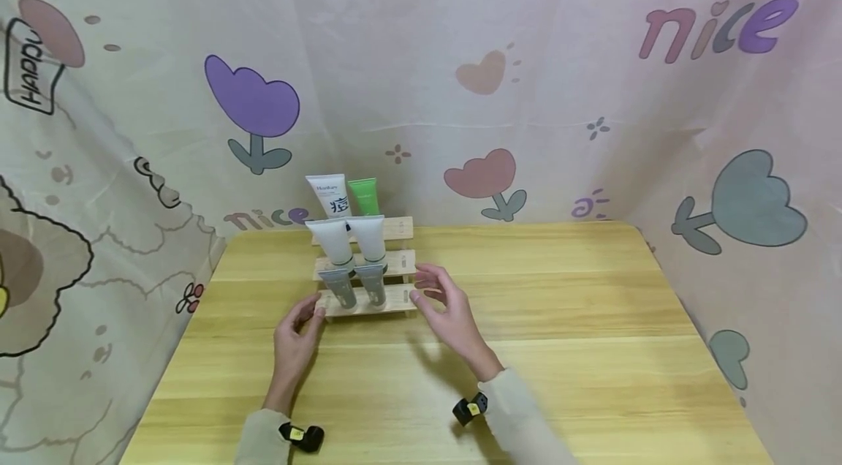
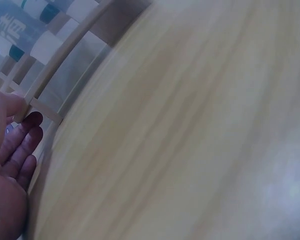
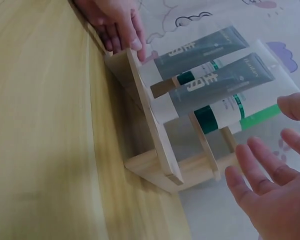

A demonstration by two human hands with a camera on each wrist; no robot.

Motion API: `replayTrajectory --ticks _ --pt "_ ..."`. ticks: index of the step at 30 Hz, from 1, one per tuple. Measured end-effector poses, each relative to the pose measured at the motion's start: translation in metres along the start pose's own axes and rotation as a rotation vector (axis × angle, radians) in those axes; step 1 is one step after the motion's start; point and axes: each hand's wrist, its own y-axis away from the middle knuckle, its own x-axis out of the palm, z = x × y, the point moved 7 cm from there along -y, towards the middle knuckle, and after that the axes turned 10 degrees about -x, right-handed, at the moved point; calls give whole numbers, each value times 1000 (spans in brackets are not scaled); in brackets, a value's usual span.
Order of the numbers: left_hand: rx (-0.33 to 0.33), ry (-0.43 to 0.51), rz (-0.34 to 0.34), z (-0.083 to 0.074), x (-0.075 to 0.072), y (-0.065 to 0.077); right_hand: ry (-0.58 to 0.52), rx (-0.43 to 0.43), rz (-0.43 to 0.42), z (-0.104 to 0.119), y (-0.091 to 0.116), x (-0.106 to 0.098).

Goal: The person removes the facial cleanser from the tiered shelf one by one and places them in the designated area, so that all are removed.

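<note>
A three-tier wooden display rack (image 1: 395,298) stands on the table with squeeze tubes upright on its steps. Two small grey tubes (image 1: 372,286) occupy the lowest step, two white tubes (image 1: 369,240) the middle one. On the top step are a larger white tube (image 1: 331,196) and a green tube (image 1: 365,196). My left hand (image 1: 296,341) pinches the left end of the lowest step, thumb above and fingers beneath. Beside the right end, my right hand (image 1: 454,319) is spread; the right wrist view shows its fingers (image 3: 260,167) apart from the rack.
The light wood-grain table (image 1: 559,289) extends to both sides and in front of the rack. Behind it hangs a patterned cloth (image 1: 408,85), which also covers the sides. A black wrist camera (image 1: 470,408) sits at each cuff.
</note>
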Motion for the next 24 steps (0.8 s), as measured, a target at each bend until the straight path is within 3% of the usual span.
replayTrajectory --ticks 9,19,22,24 --pt "-5 8 -18 -3 1 0 -26 -49 -35 9 -20 3" --pt "-22 0 -3 -39 -1 13 -39 -76 -44 19 -47 6" --pt "-11 -5 -3 -39 -1 13 -47 -87 -61 20 -56 5" --pt "-7 1 -5 -28 -1 10 -54 -88 -67 20 -61 4"
